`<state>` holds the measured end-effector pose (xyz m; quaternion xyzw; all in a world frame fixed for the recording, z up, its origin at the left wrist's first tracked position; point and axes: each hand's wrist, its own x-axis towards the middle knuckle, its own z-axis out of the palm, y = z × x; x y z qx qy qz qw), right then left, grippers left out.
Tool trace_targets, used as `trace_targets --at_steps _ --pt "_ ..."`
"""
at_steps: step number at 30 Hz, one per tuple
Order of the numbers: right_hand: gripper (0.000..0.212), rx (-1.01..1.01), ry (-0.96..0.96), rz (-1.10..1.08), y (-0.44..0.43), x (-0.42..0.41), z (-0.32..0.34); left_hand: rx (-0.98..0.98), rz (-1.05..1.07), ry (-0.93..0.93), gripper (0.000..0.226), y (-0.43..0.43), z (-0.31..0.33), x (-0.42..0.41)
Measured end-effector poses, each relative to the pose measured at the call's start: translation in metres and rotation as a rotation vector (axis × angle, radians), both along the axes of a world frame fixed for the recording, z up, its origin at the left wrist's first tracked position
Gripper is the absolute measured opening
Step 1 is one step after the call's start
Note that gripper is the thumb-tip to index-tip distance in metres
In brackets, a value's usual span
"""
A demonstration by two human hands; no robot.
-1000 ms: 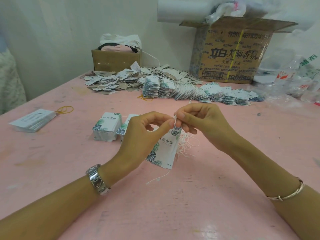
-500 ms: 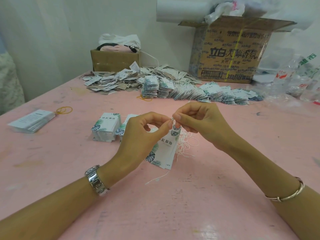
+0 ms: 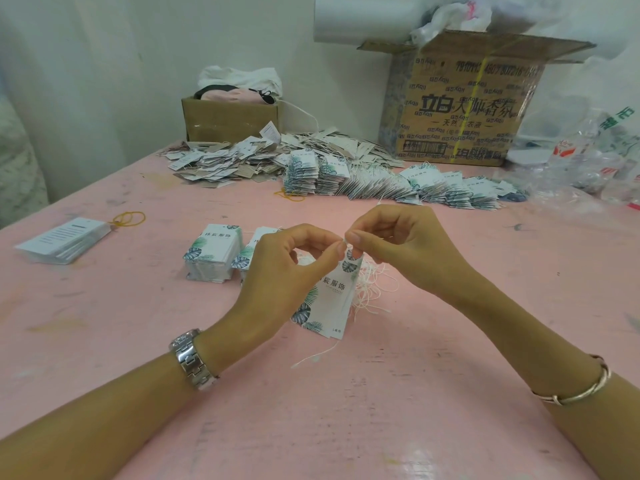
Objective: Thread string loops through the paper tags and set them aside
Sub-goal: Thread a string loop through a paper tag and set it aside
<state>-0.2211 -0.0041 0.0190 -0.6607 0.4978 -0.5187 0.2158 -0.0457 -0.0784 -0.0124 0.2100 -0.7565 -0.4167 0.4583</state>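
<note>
While L hand (image 3: 277, 271) pinches tag (image 3: 332, 299) top and R hand (image 3: 398, 247) pinches string (image 3: 322, 355), fingertips hide tag hole; thread-through status: cannot tell.

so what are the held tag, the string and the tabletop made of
Tag: thin paper card with a smooth white finish and printed leaves; it hangs flat.
String: thin white thread, likely cotton; it lies in limp curls.
Tabletop: pink painted surface, matte, scuffed and stained; the base beneath cannot be told.

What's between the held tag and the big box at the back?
Head view: a fanned row of leaf-print tags on the pink table, between the held tag and the big box.
</note>
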Motion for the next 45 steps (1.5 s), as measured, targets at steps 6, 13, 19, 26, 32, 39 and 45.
trace_targets --at_steps 6,13,19,26,32,39,45 --pt "0.016 0.017 0.002 -0.012 0.001 0.003 0.000 -0.172 0.028 -0.074 0.007 0.003 0.002 0.001" --pt "0.020 0.093 -0.164 0.030 0.001 0.010 -0.002 -0.261 0.037 -0.066 0.007 0.002 0.002 0.003" --pt "0.009 0.080 -0.182 0.006 0.002 0.015 -0.004 -0.275 0.057 -0.061 0.008 0.002 0.002 0.003" --pt "0.008 0.062 -0.172 -0.008 0.002 0.019 -0.006 -0.283 0.068 -0.054 0.006 0.003 0.001 0.004" --pt "0.008 0.037 -0.149 -0.014 0.001 0.019 -0.008 -0.276 0.069 -0.049 0.007 0.003 0.001 0.004" --pt "0.008 0.014 -0.130 -0.014 0.001 0.020 -0.009 -0.273 0.079 -0.050 0.007 0.003 0.000 0.004" --pt "0.006 -0.010 -0.078 -0.055 0.000 0.019 -0.009 -0.245 0.086 -0.062 0.006 0.002 0.001 0.003"
